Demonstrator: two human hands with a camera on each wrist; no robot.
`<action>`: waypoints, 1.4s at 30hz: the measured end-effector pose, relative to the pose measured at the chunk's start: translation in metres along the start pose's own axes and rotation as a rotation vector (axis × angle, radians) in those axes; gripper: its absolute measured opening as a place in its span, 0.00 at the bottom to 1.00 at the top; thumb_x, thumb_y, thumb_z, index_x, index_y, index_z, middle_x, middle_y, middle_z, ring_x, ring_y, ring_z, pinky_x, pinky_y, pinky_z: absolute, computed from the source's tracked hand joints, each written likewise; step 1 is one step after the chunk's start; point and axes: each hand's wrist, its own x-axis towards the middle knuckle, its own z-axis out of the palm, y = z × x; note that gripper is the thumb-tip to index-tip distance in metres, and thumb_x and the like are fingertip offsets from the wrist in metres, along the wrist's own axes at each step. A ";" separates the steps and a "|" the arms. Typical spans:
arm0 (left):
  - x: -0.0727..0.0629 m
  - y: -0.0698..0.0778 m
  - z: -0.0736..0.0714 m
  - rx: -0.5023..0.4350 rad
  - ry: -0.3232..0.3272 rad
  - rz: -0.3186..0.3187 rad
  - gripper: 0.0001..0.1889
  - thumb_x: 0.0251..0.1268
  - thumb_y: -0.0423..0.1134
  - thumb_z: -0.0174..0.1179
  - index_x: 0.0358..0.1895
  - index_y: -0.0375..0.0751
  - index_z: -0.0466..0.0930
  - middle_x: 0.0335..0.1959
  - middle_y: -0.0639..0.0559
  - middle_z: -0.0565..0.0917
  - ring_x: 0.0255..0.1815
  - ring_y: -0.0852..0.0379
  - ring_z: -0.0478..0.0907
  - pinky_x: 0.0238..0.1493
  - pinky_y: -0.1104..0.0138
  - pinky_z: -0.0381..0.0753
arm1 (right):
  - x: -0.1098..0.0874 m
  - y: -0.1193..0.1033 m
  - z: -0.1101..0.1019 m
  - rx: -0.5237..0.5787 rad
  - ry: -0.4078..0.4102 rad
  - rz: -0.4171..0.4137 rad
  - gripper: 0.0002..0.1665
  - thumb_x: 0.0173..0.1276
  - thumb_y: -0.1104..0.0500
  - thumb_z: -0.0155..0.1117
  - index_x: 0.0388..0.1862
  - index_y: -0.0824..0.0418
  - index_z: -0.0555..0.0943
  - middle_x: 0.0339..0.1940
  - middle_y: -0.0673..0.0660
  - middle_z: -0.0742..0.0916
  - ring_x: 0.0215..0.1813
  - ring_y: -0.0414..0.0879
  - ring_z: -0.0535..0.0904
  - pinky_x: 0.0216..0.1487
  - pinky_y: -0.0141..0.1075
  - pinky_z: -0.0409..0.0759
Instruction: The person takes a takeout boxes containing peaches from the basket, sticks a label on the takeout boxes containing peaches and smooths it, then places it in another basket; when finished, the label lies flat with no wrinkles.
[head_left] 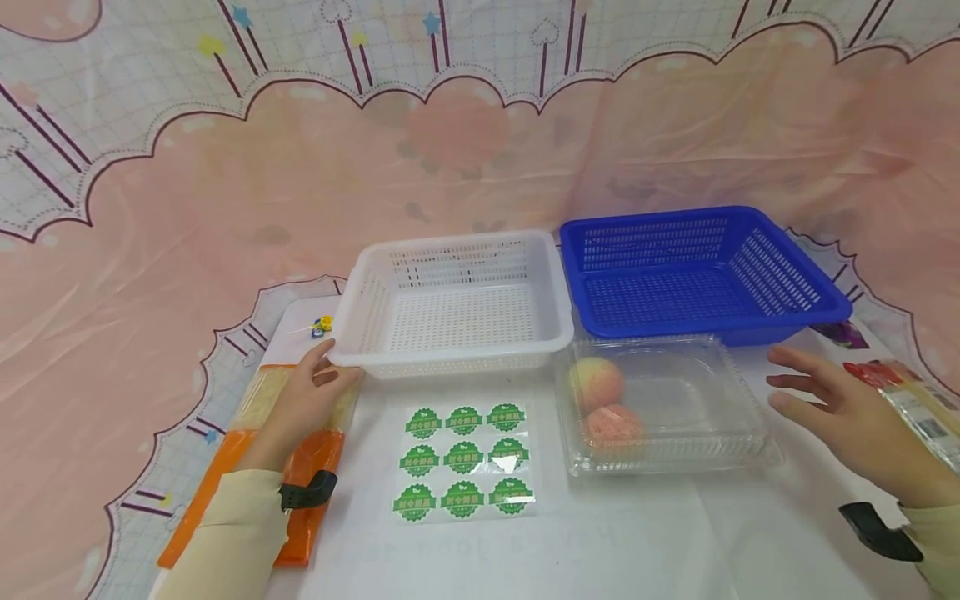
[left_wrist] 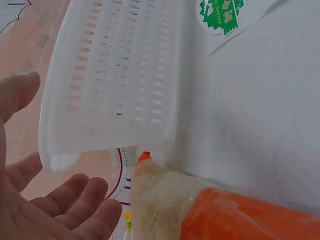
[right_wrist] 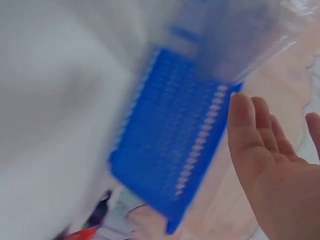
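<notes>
My left hand (head_left: pixel 311 400) is at the near left corner of a white perforated plastic basket (head_left: pixel 450 360). In the left wrist view its thumb stands apart from the basket wall, and one finger reaches behind the rim; contact there is unclear. My right hand (head_left: pixel 855 421) hovers with spread fingers right of a clear plastic clamshell box (head_left: pixel 675 408), near the blue basket (head_left: pixel 705 321). Inside the clear box, at its left, lie two peach-like fruits, one yellow-pink (head_left: pixel 597 382) and one pinker (head_left: pixel 615 427). The right wrist view is blurred, its fingers free of any object.
A sheet of green round stickers (head_left: pixel 463 458) lies in front of the white basket. Under the left forearm is an orange-and-clear bag (head_left: pixel 303 462). Small yellow and blue items (head_left: pixel 321 326) sit at the left. Red-and-silver packaging (head_left: pixel 918 408) and a purple packet (head_left: pixel 842 335) lie at the right.
</notes>
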 end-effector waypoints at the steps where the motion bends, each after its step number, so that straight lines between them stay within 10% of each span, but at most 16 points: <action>1: -0.003 -0.001 0.000 -0.005 0.000 0.001 0.52 0.67 0.65 0.58 0.83 0.51 0.36 0.79 0.34 0.52 0.75 0.34 0.56 0.64 0.40 0.69 | 0.000 -0.003 0.001 0.025 -0.004 -0.018 0.38 0.76 0.57 0.61 0.78 0.68 0.58 0.70 0.75 0.68 0.54 0.21 0.69 0.42 0.18 0.76; 9: -0.032 -0.010 0.011 -0.092 -0.003 0.031 0.54 0.71 0.54 0.61 0.81 0.52 0.26 0.79 0.34 0.52 0.76 0.34 0.54 0.68 0.41 0.65 | 0.001 -0.037 0.028 0.241 -0.027 -0.297 0.37 0.70 0.75 0.59 0.76 0.66 0.62 0.68 0.37 0.72 0.63 0.25 0.70 0.54 0.17 0.71; 25: -0.058 -0.018 0.047 -0.111 -0.157 0.020 0.47 0.66 0.45 0.67 0.80 0.43 0.46 0.78 0.33 0.56 0.75 0.34 0.57 0.68 0.42 0.65 | 0.001 -0.107 0.087 0.399 -0.228 -0.482 0.39 0.66 0.74 0.65 0.75 0.64 0.65 0.71 0.50 0.75 0.68 0.37 0.72 0.63 0.25 0.71; 30: -0.061 -0.019 0.052 -0.114 -0.169 0.025 0.45 0.65 0.43 0.68 0.79 0.41 0.51 0.76 0.33 0.60 0.73 0.34 0.62 0.67 0.44 0.68 | 0.004 -0.124 0.109 0.446 -0.282 -0.464 0.38 0.66 0.70 0.68 0.73 0.66 0.67 0.69 0.68 0.74 0.68 0.39 0.73 0.64 0.28 0.72; 42: -0.066 -0.027 0.055 -0.171 -0.222 0.030 0.44 0.65 0.43 0.68 0.79 0.41 0.51 0.75 0.32 0.62 0.72 0.35 0.65 0.66 0.47 0.70 | 0.005 -0.159 0.163 0.479 -0.386 -0.445 0.39 0.68 0.61 0.69 0.73 0.71 0.64 0.71 0.67 0.72 0.71 0.64 0.68 0.69 0.46 0.68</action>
